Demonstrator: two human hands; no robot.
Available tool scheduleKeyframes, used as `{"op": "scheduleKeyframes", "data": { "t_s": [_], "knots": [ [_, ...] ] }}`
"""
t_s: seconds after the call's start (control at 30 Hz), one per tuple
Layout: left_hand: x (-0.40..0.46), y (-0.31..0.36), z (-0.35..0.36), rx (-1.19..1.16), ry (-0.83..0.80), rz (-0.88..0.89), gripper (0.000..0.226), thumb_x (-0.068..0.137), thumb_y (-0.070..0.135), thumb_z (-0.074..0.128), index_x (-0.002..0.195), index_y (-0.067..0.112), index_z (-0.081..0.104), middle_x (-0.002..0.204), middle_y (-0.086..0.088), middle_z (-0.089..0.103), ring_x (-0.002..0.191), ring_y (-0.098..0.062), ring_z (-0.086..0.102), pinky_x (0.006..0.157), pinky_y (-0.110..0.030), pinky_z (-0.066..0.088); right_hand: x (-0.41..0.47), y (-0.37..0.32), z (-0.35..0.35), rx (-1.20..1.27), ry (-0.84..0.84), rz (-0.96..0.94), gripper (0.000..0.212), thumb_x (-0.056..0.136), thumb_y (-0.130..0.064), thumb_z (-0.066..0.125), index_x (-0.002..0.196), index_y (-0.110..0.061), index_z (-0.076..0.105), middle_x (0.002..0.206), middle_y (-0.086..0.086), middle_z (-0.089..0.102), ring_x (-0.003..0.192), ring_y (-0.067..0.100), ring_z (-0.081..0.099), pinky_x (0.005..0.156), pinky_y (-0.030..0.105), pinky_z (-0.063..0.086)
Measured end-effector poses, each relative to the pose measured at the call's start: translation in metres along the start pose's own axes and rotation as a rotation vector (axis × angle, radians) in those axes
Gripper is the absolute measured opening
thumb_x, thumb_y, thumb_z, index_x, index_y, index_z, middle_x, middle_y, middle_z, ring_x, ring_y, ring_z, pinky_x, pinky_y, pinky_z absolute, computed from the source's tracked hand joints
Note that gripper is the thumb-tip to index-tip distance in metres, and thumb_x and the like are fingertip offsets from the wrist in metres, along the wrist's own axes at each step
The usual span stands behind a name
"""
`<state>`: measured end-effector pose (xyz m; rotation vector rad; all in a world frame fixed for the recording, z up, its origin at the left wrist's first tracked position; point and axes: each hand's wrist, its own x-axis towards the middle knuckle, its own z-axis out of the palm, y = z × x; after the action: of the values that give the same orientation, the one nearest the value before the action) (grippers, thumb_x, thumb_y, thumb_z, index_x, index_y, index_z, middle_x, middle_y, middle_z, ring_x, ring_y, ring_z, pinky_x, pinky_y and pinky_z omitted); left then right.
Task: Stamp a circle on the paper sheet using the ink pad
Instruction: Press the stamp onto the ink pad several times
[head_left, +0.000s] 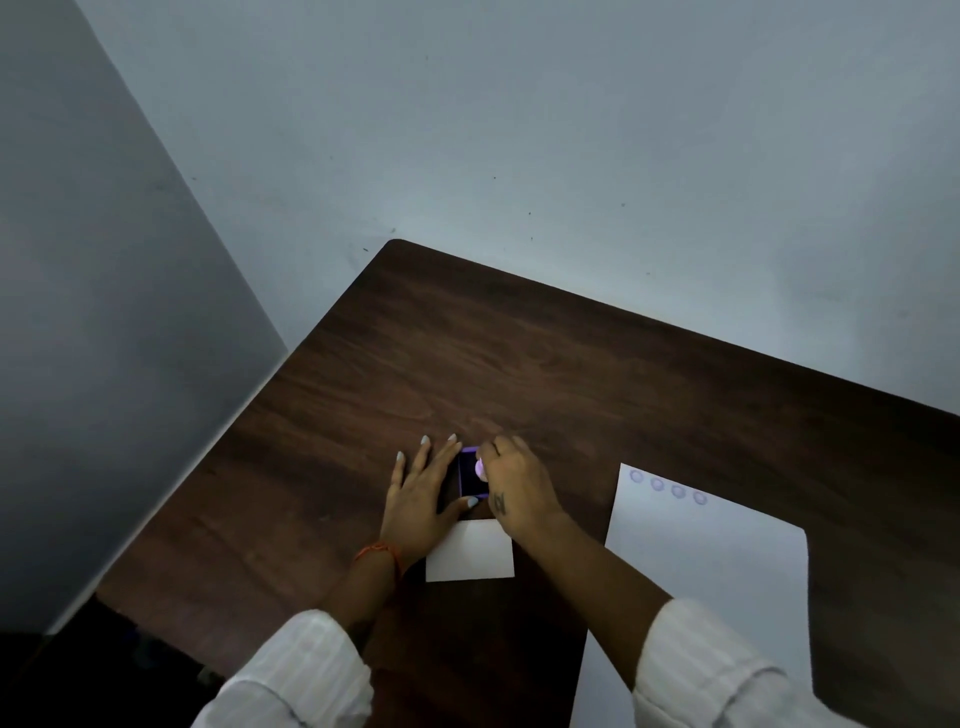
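Matt wood-grain table (545, 374); smooth paper sheet (717, 571).

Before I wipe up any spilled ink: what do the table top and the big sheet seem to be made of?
Table: dark wood or wood-look laminate, judging by the streaky brown grain; the finish looks smooth and fairly matte, so it is hard to say which. Paper sheet: thin white matte paper, lying flat, with four purple rings stamped along its far edge, so it takes ink.

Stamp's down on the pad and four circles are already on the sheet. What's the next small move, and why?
Probably lift the small pale round stamp straight off the purple ink pad and carry it right toward the white paper sheet. The right hand holds it on the pad, the left hand steadies the pad, and the row of four purple circles has bare paper beside it.
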<state>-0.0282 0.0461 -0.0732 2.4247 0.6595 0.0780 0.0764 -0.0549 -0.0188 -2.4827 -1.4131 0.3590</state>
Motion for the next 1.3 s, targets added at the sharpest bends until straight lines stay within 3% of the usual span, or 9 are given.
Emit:
{"op": "scheduleKeyframes", "data": {
  "t_s": [0.13, 0.23, 0.33, 0.47, 0.67, 0.77, 0.9, 1.1, 1.3],
  "knots": [
    [0.0, 0.002, -0.001, 0.013, 0.0, -0.005, 0.086, 0.069, 0.068, 0.025, 0.145, 0.028, 0.016, 0.156, 0.007, 0.017, 0.144, -0.014, -0.001, 0.111, -0.035, -0.013, 0.008, 0.003, -0.011, 0.076, -0.023, 0.022, 0.018, 0.079, -0.002, 0.057, 0.095, 0.004, 0.061, 0.106, 0.025, 0.062, 0.099, 0.04, 0.057, 0.081, 0.041, 0.047],
    [0.0, 0.001, -0.001, 0.002, 0.002, 0.001, 0.085, 0.069, 0.068, 0.026, 0.144, 0.028, 0.018, 0.156, 0.006, 0.018, 0.145, -0.017, 0.001, 0.113, -0.036, -0.011, 0.014, 0.012, -0.023, 0.173, -0.044, 0.114, 0.032, 0.079, -0.019, 0.04, 0.082, 0.001, 0.065, 0.091, 0.024, 0.065, 0.083, 0.039, 0.06, 0.065, 0.034, 0.041],
    [0.0, 0.001, 0.0, 0.008, 0.004, -0.005, 0.085, 0.07, 0.068, 0.026, 0.144, 0.029, 0.017, 0.156, 0.007, 0.018, 0.145, -0.018, 0.001, 0.114, -0.039, -0.01, 0.008, 0.013, -0.022, 0.134, -0.064, 0.145, 0.021, 0.088, -0.011, 0.05, 0.105, -0.002, 0.061, 0.112, 0.019, 0.062, 0.104, 0.03, 0.057, 0.083, 0.034, 0.046],
    [0.0, 0.001, 0.0, 0.006, 0.002, -0.004, 0.085, 0.07, 0.068, 0.025, 0.144, 0.028, 0.018, 0.156, 0.007, 0.018, 0.145, -0.017, 0.0, 0.114, -0.039, -0.01, -0.001, 0.009, -0.009, 0.027, -0.045, 0.094, 0.041, 0.081, -0.005, 0.061, 0.12, -0.005, 0.05, 0.129, 0.015, 0.052, 0.121, 0.028, 0.046, 0.1, 0.037, 0.045],
    [0.001, 0.003, -0.001, 0.006, -0.021, -0.012, 0.087, 0.068, 0.068, 0.025, 0.144, 0.028, 0.016, 0.157, 0.004, 0.018, 0.145, -0.02, 0.001, 0.116, -0.042, -0.008, 0.008, 0.021, -0.029, 0.191, -0.04, 0.161, 0.019, 0.088, -0.007, 0.049, 0.093, 0.002, 0.064, 0.101, 0.024, 0.064, 0.087, 0.032, 0.059, 0.076, 0.036, 0.049],
    [0.001, 0.0, 0.0, 0.022, -0.001, -0.008, 0.086, 0.069, 0.069, 0.025, 0.144, 0.028, 0.017, 0.156, 0.006, 0.018, 0.145, -0.019, 0.001, 0.115, -0.04, -0.009, -0.006, 0.024, -0.019, 0.144, -0.01, 0.119, 0.02, 0.083, 0.0, 0.052, 0.101, 0.001, 0.061, 0.107, 0.023, 0.061, 0.101, 0.036, 0.057, 0.086, 0.043, 0.048],
    [0.0, 0.001, -0.001, 0.013, 0.003, 0.006, 0.086, 0.069, 0.069, 0.024, 0.144, 0.027, 0.019, 0.156, 0.005, 0.018, 0.145, -0.019, 0.001, 0.115, -0.041, -0.008, -0.012, 0.019, -0.01, 0.03, -0.071, 0.074, 0.036, 0.086, -0.005, 0.055, 0.121, -0.004, 0.05, 0.13, 0.016, 0.052, 0.121, 0.027, 0.047, 0.101, 0.036, 0.045],
    [0.0, 0.003, -0.002, 0.013, -0.024, -0.005, 0.088, 0.067, 0.07, 0.024, 0.144, 0.028, 0.016, 0.157, 0.006, 0.016, 0.145, -0.02, 0.0, 0.116, -0.044, -0.008, -0.01, 0.018, -0.013, -0.038, -0.087, 0.066, 0.037, 0.087, -0.008, 0.056, 0.123, -0.004, 0.048, 0.129, 0.017, 0.051, 0.12, 0.028, 0.047, 0.101, 0.038, 0.045],
    [-0.001, 0.004, -0.004, 0.025, -0.025, 0.004, 0.09, 0.065, 0.068, 0.023, 0.145, 0.028, 0.013, 0.157, 0.005, 0.017, 0.145, -0.019, 0.0, 0.117, -0.045, -0.006, 0.003, 0.017, -0.027, 0.404, -0.129, 0.381, 0.021, 0.089, -0.013, 0.053, 0.103, -0.001, 0.062, 0.11, 0.019, 0.064, 0.102, 0.031, 0.061, 0.085, 0.036, 0.049]
  ]
}}
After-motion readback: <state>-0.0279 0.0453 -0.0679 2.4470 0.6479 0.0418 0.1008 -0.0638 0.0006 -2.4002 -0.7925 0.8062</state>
